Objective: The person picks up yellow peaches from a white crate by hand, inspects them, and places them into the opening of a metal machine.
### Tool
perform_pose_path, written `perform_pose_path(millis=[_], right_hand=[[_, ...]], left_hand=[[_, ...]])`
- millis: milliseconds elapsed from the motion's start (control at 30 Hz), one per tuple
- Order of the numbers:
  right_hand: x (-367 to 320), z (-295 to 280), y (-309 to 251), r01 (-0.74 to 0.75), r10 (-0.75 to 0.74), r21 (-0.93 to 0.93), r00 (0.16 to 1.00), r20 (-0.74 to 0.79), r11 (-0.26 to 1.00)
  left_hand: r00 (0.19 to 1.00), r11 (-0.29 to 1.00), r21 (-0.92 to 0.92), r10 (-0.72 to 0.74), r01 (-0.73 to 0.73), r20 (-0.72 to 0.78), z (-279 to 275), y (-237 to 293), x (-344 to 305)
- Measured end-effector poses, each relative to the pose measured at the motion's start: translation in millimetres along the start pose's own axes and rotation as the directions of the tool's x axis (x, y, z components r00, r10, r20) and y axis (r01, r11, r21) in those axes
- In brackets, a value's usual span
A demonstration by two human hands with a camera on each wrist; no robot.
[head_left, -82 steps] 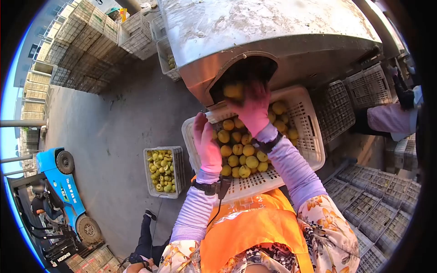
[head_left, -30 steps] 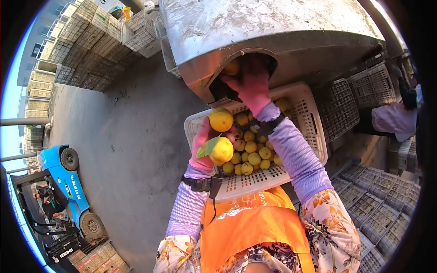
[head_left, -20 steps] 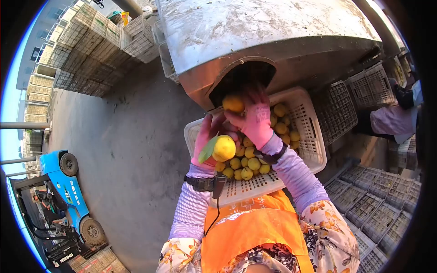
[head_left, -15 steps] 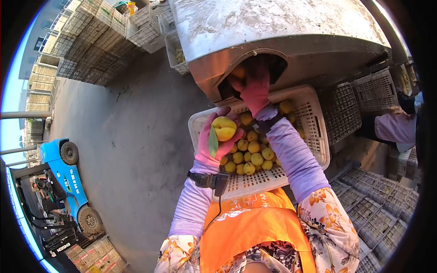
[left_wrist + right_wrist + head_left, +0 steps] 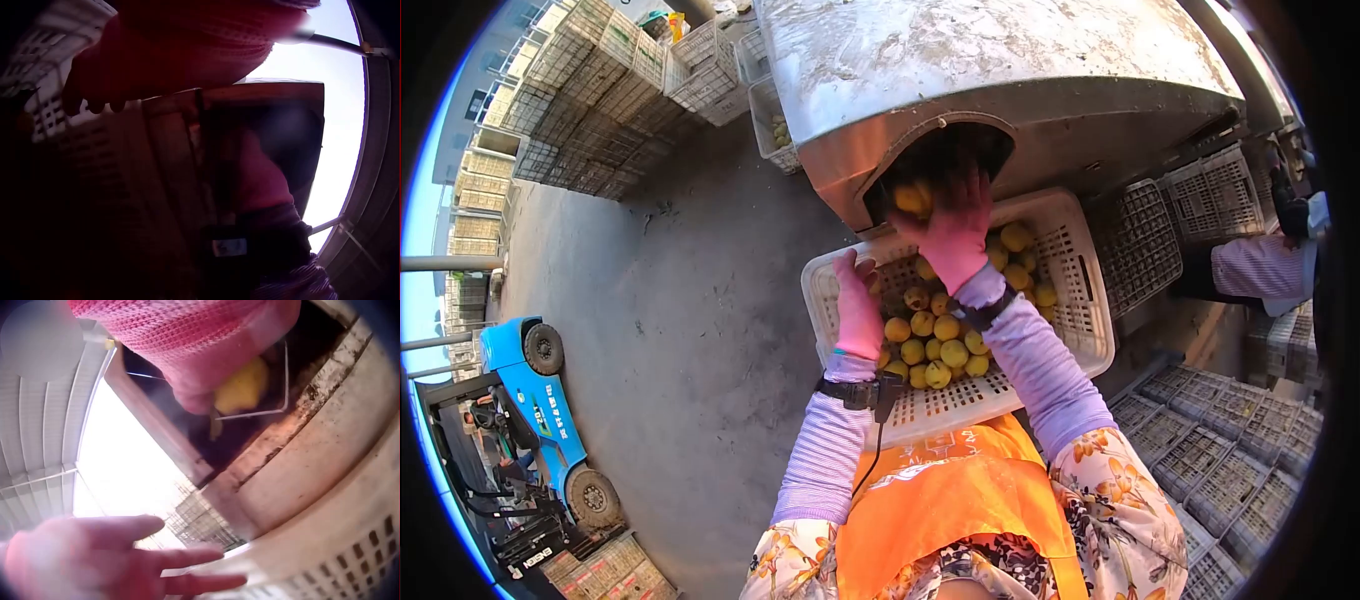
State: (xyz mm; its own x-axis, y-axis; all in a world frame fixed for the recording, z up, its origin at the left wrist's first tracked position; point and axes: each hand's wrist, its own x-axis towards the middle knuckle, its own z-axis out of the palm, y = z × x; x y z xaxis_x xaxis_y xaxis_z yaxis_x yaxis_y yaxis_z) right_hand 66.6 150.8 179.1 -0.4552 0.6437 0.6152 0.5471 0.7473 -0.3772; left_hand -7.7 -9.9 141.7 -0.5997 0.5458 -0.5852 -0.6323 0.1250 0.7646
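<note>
A metal housing (image 5: 1000, 60) overhangs the far side of a white plastic crate (image 5: 1083, 310), which holds yellow fruit (image 5: 936, 352). Stacked crates (image 5: 590, 100) stand beyond at the left, with a blue forklift (image 5: 545, 410) below them; another person's striped sleeve (image 5: 1255, 267) shows at the right edge. The dark opening (image 5: 960, 145) in the housing hides what lies deeper inside, the right forearm covers part of the crate, and the left wrist view is very dim. The left hand (image 5: 859, 310) is open over the crate's left side, holding nothing visible. The right hand (image 5: 956, 228) is at the opening, fingers extended, beside a yellow fruit (image 5: 913, 198); whether it grips that fruit is unclear.
</note>
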Motion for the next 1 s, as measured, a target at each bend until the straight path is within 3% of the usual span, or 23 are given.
perform_pose_path(millis=[100, 200, 233, 300, 333, 367, 433, 467, 500, 533, 600, 667, 700, 733, 800, 833, 867, 933, 1000], right_hand=[[29.6, 28.3, 12.9, 0.043, -0.044, -0.026, 0.998, -0.035, 0.999], [42.6, 5.4, 13.8, 0.014, -0.011, 0.063, 0.999, -0.044, 0.998], [41.7, -29.6, 12.4, -0.028, 0.019, 0.281, 0.999, 0.033, 0.959], [-1.6, -62.4, 42.7, -0.107, -0.010, 0.265, 0.915, 0.404, 0.958], [-32.7, -61.8, 66.1, -0.061, -0.007, 0.138, 0.895, 0.446, 0.989], [-71.2, -50.8, 90.8, -0.005, -0.003, 0.014, 0.875, 0.485, 1.000], [-132.1, -36.4, 120.7, 0.043, 0.152, -0.275, 0.747, 0.647, 0.961], [-145.4, -24.5, 124.7, 0.109, 0.184, -0.343, 0.675, 0.715, 0.933], [-153.3, -9.5, 122.9, 0.181, 0.220, -0.398, 0.600, 0.769, 0.899], [-165.4, 2.5, 124.5, 0.255, 0.261, -0.438, 0.518, 0.815, 0.862], [-208.1, 56.5, 152.3, 0.185, 0.314, -0.436, 0.462, 0.829, 0.881], [-207.7, 73.5, 157.9, 0.048, 0.324, -0.385, 0.448, 0.833, 0.922], [-195.5, 58.3, 153.2, -0.059, 0.324, -0.334, 0.447, 0.834, 0.941], [-182.2, 36.8, 144.1, -0.166, 0.325, -0.280, 0.442, 0.836, 0.946], [-139.9, -13.0, 120.1, -0.284, 0.234, -0.088, 0.532, 0.814, 0.955], [-122.9, -38.4, 105.2, -0.329, 0.189, 0.015, 0.580, 0.792, 0.944], [-111.4, -59.9, 88.6, -0.324, 0.113, 0.128, 0.630, 0.769, 0.937], [-94.6, -95.2, 54.0, -0.291, -0.028, 0.344, 0.726, 0.687, 0.893], [-84.9, -123.3, 28.1, -0.456, 0.070, 0.456, 0.762, 0.644, 0.764]], left_hand=[[0.997, 0.876, 0.482, 0.017, 0.022, -0.076, -54.2, -54.1, 34.3], [0.956, 0.357, 0.909, 0.109, 0.217, -0.271, -29.6, -80.5, 42.7], [0.951, 0.253, 0.941, 0.158, 0.223, -0.267, -45.6, -122.1, 69.4], [0.958, 0.110, 0.981, 0.223, 0.160, -0.182, -47.5, -148.6, 79.3], [0.956, 0.045, 0.991, 0.260, 0.126, -0.134, -46.0, -159.8, 88.1], [0.914, 0.010, 0.995, 0.394, 0.100, -0.096, -53.9, -182.6, 104.7], [0.909, 0.046, 0.994, 0.401, 0.102, -0.112, -56.6, -184.9, 114.1], [0.905, 0.063, 0.993, 0.408, 0.102, -0.119, -58.2, -185.2, 120.4], [0.845, 0.007, 0.998, 0.532, 0.067, -0.061, -69.3, -204.3, 132.6], [0.871, 0.024, 0.998, 0.487, 0.066, -0.069, -68.5, -204.8, 137.2], [0.913, 0.046, 0.996, 0.397, 0.079, -0.091, -69.5, -192.3, 134.0], [0.933, 0.080, 0.983, 0.309, 0.165, -0.182, -69.3, -176.3, 132.8], [0.941, 0.089, 0.975, 0.258, 0.205, -0.221, -70.8, -169.6, 128.6], [0.956, 0.260, 0.952, 0.198, 0.160, -0.215, -75.4, -165.6, 118.5], [0.979, 0.598, 0.798, 0.113, 0.069, -0.169, -76.7, -153.8, 100.5], [0.990, 0.860, 0.492, -0.136, 0.135, -0.036, -54.8, -122.4, 66.9], [0.933, 0.951, 0.124, -0.304, 0.285, 0.191, -26.4, -85.5, 21.9], [0.843, 0.897, -0.012, -0.411, 0.442, 0.347, -9.5, -58.0, -27.2], [0.884, 0.919, -0.107, -0.327, 0.380, 0.334, 8.8, -22.9, -66.4]])
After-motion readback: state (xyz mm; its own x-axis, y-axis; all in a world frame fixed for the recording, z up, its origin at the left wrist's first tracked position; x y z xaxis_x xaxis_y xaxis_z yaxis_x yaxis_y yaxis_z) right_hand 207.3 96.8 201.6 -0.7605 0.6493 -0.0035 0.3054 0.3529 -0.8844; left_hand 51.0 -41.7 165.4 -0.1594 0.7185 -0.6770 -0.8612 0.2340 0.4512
